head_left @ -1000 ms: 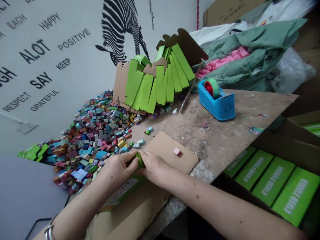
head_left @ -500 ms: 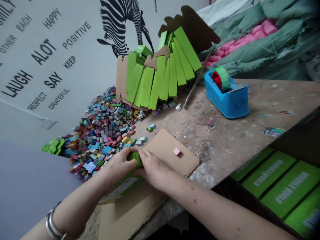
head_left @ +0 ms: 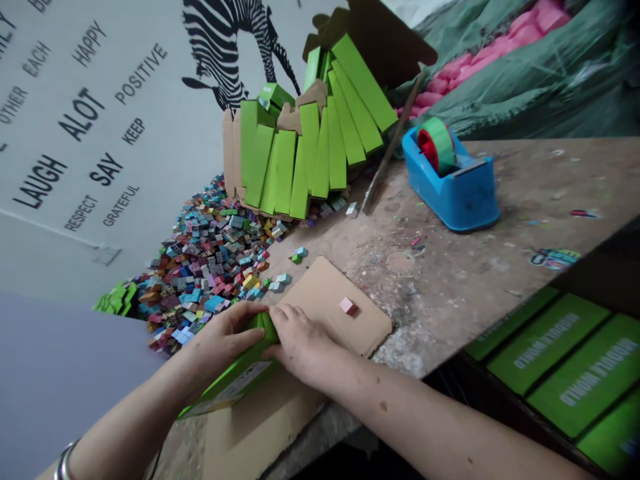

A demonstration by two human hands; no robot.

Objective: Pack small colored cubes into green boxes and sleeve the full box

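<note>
A green cardboard box point(head_left: 227, 380) with a white label on its side lies lengthwise over a cardboard sheet point(head_left: 320, 287) near the table's front edge. My left hand point(head_left: 233, 330) grips the box from the left, thumb along its top near the far end. Around that same end my right hand point(head_left: 297, 340) is closed, its fingers pressed on the end. Both hands cover much of the far end, so its flap is partly hidden. A small pink block point(head_left: 349, 306) rests on the sheet, right of my right hand.
Small colourful blocks point(head_left: 210, 247) are heaped along the wall. Behind them several green boxes point(head_left: 305, 147) lean in a row. A blue tape dispenser point(head_left: 450, 180) holding green tape stands at right. Lower right, more green boxes point(head_left: 575, 367) fill a carton beside the table.
The left hand has slid back a little along the box, showing more of its top and far end. The right hand stays at that end. The camera view has shifted slightly.
</note>
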